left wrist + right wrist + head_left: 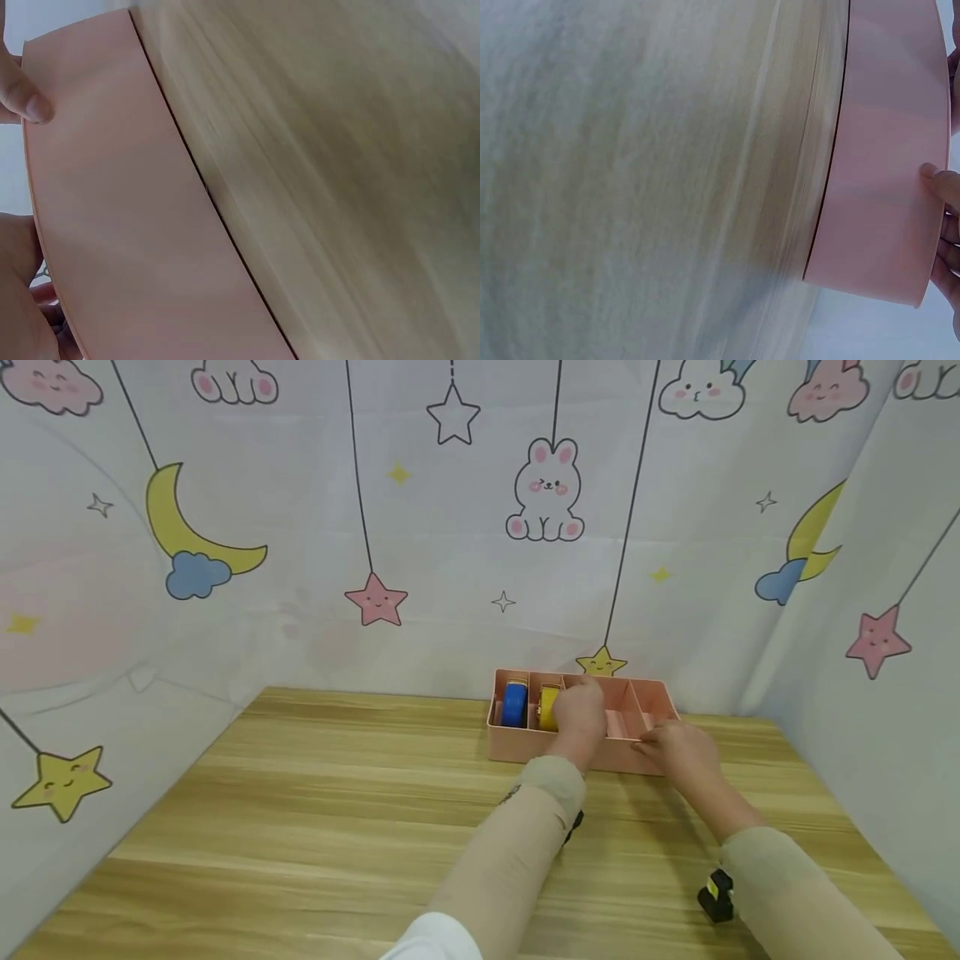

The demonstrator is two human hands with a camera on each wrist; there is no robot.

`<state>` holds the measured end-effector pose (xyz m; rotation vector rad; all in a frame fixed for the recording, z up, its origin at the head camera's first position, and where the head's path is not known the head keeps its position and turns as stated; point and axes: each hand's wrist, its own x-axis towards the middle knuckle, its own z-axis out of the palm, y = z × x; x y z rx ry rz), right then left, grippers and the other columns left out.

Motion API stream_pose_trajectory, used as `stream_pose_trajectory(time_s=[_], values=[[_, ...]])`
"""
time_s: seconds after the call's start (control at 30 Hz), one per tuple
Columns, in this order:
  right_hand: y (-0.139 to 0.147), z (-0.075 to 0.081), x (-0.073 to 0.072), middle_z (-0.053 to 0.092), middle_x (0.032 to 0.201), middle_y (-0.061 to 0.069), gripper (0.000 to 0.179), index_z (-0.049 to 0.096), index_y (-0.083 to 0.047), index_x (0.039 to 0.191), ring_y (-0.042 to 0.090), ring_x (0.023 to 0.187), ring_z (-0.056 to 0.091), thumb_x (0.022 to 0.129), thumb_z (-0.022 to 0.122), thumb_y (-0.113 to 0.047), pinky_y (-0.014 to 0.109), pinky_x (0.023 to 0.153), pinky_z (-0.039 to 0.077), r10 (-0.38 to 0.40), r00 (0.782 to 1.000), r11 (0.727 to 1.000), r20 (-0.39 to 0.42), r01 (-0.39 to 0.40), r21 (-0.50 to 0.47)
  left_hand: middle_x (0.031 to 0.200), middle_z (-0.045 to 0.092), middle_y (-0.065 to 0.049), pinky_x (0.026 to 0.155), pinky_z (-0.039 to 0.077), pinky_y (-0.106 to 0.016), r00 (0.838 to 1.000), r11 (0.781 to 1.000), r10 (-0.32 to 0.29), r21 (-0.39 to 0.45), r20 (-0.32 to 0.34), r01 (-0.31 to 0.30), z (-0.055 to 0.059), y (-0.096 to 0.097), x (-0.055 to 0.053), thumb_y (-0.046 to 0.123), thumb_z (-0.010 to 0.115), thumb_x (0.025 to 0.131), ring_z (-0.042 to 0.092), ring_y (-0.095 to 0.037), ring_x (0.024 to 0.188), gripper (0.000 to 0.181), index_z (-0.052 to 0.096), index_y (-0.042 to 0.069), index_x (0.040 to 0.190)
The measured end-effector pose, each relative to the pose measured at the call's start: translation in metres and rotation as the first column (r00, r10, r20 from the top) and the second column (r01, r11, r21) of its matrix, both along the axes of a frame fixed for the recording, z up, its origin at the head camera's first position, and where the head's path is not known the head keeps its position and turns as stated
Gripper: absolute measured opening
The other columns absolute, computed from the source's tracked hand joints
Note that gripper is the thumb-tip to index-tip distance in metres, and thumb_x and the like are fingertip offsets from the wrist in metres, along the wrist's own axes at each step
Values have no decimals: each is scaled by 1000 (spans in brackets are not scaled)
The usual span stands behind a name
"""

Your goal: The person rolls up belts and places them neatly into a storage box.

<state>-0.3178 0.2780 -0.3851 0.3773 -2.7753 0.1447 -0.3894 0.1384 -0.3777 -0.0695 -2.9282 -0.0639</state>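
Note:
A pink divided box (547,745) stands at the back of the table. A blue roll (514,703), apparently tape, sits upright in its leftmost compartment, and a yellow roll (548,706) is in the compartment beside it. My left hand (581,714) reaches over the front rim into the middle of the box, its fingers mostly hidden; I cannot tell whether they hold anything. At the right end, my right hand (684,752) pinches the front rim. The right wrist view shows its thumb (930,171) on the outer wall and the other fingers behind the rim.
The wood-grain table (300,827) spreads out in front of the box. Behind it hangs a pale curtain (450,527) printed with stars, moons and rabbits, close to the box's back. A black wrist camera (717,896) is strapped by the right sleeve.

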Motion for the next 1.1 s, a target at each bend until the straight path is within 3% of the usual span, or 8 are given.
stream_pose_trajectory(time_s=[0.27,0.37,0.5,0.8,0.93,1.0,1.1], values=[[2,2,-1,73,87,10,20,79,-6,90,33,75,66,85,75,-25,45,59,52,-2,1000,1000,-16,2,-15,93,68,3,51,51,-31,998,999,-48,-6,36,49,6,0,1,44,61,94,58,-12,58,63,44,10,145],[2,1,-1,72,85,11,20,79,-5,90,32,74,66,85,76,-24,45,59,52,5,1000,1000,-30,-6,-9,103,67,3,50,51,-31,996,997,-69,-15,58,70,9,-1,5,44,59,95,59,-12,60,63,43,11,146],[3,1,-1,72,86,11,20,79,-5,90,33,74,66,85,76,-24,45,59,52,11,1000,1000,-20,-11,-6,109,65,2,51,52,-30,993,996,-92,-8,78,93,12,-4,10,38,55,98,59,-12,64,56,43,14,147],[3,-1,-5,71,81,9,20,80,-6,87,30,68,64,85,76,-26,43,54,50,1,1000,1000,-13,-1,10,100,68,0,61,56,-32,980,981,-190,-23,65,192,11,-13,23,27,55,100,63,-15,77,35,56,19,134],[5,-2,-5,71,80,8,19,80,-7,87,28,67,64,85,76,-25,42,53,50,12,1000,1000,-14,-12,21,98,67,0,64,55,-29,960,958,-278,-66,30,280,7,-20,30,27,58,99,61,-15,81,26,64,18,122],[5,-3,-5,71,80,8,18,79,-7,86,28,67,64,85,75,-25,42,53,50,20,1000,1000,-12,-20,17,95,66,0,68,54,-28,937,932,-348,-107,6,347,4,-26,33,25,60,98,60,-15,81,19,67,17,113],[6,-5,-5,71,80,7,17,79,-8,86,28,68,64,86,75,-24,42,53,49,32,1000,999,-1,-32,8,91,65,0,68,52,-27,891,880,-454,-148,11,451,1,-38,36,25,58,99,59,-15,78,15,69,16,102]])
